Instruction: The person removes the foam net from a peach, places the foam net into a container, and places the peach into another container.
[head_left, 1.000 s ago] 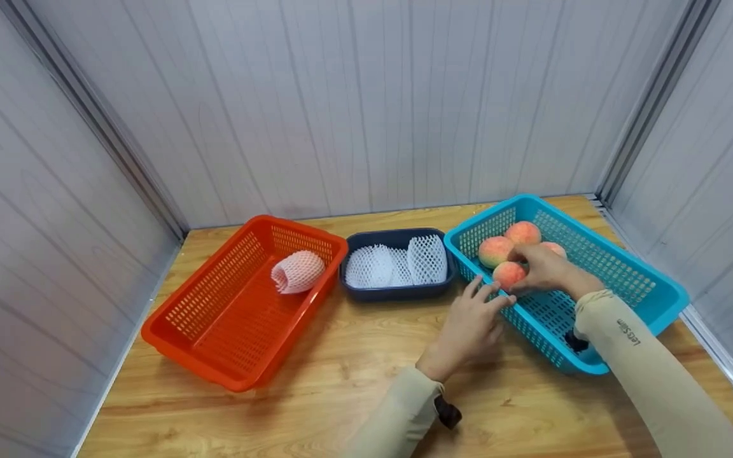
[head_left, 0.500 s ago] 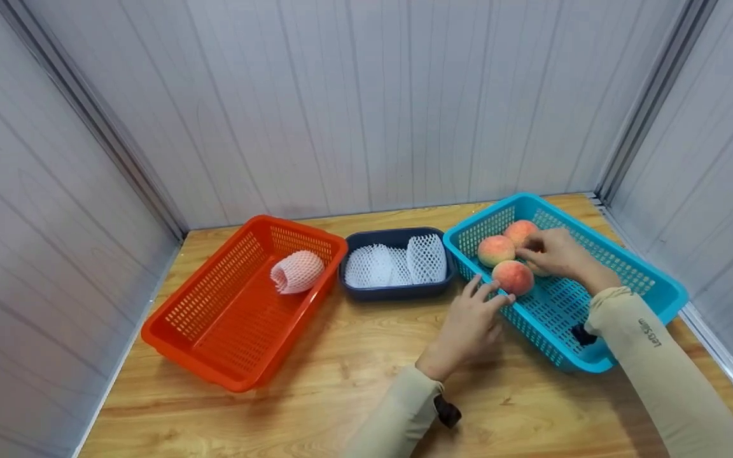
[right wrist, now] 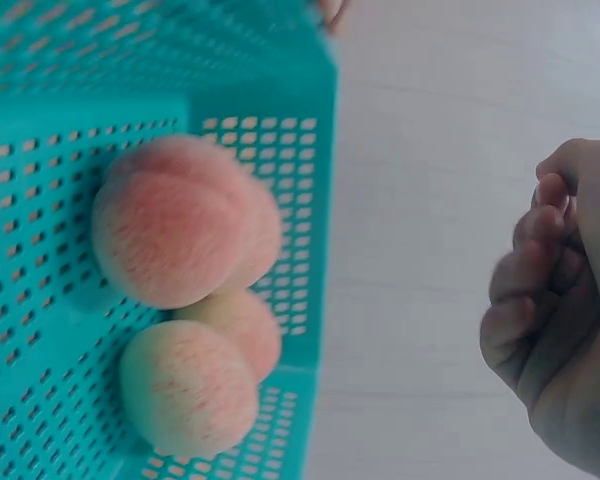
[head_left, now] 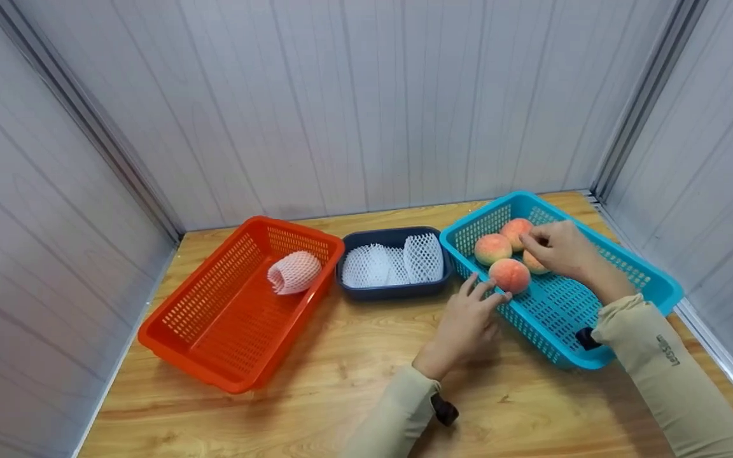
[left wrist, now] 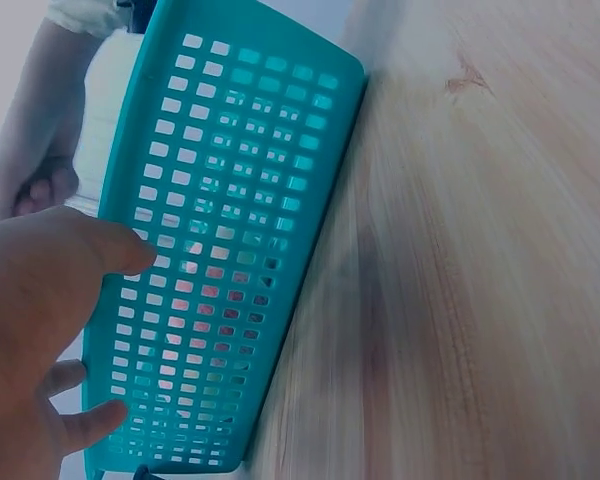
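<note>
Several peaches [head_left: 509, 275] sit together at the far-left end of the blue plastic basket [head_left: 643, 273]. In the head view my left hand [head_left: 462, 327] reaches the near-left rim with spread fingers, close to the front peach. Its fingertips touch the basket's perforated wall [left wrist: 210, 200] in the left wrist view. Above the peaches my right hand [head_left: 567, 254] hovers with curled fingers and partly covers one peach. The right wrist view shows those fingers [right wrist: 520, 270] bent toward the palm, the thumb near the index finger, and nothing held.
At the left stands an orange-red basket [head_left: 226, 324] holding a fruit in a pink foam net [head_left: 294, 272]. Between the baskets, a dark blue tray [head_left: 398, 292] contains white foam nets [head_left: 424, 257]. Panel walls border the wooden table [head_left: 341, 381] at the back and sides.
My right hand has let go of the front peach and moved right and up, its fingers now curled. The front peach rests near the rim. My left hand stays at the rim.
</note>
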A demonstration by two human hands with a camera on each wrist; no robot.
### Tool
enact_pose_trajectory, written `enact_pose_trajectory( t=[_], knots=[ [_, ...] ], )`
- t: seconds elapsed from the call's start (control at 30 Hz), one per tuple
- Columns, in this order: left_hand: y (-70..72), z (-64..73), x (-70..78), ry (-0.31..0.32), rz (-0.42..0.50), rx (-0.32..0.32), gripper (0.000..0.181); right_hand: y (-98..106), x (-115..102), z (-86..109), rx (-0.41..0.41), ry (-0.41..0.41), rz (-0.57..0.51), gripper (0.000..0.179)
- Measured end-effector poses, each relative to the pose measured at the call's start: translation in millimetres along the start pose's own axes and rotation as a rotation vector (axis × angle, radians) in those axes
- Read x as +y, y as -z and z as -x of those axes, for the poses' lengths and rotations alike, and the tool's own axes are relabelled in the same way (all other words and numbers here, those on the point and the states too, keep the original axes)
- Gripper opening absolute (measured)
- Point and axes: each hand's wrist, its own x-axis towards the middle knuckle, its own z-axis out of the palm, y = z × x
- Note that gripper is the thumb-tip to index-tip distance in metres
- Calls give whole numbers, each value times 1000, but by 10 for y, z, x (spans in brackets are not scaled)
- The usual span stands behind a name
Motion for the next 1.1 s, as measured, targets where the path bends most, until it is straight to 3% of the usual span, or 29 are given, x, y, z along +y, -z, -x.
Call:
enact_pose_trajectory(
  t=[0.23, 0.5, 0.73, 0.9, 1.1],
  knots=[
    [35, 117, -37, 42, 14, -79, 53, -61, -292, 101, 28, 60, -8, 43],
    [78, 201, -85, 36, 29, -136, 65, -138, -492, 219, 52, 135, -25, 43],
    [196, 252, -190, 71, -7, -161, 55, -201, -585, 241, 82, 239, -48, 46],
    [349, 273, -253, 81, -18, -171, 39, -253, -631, 273, 40, 202, -44, 44],
    [632, 343, -360, 98, -31, -188, 20, -353, -709, 276, -21, 145, -69, 38]
  ],
)
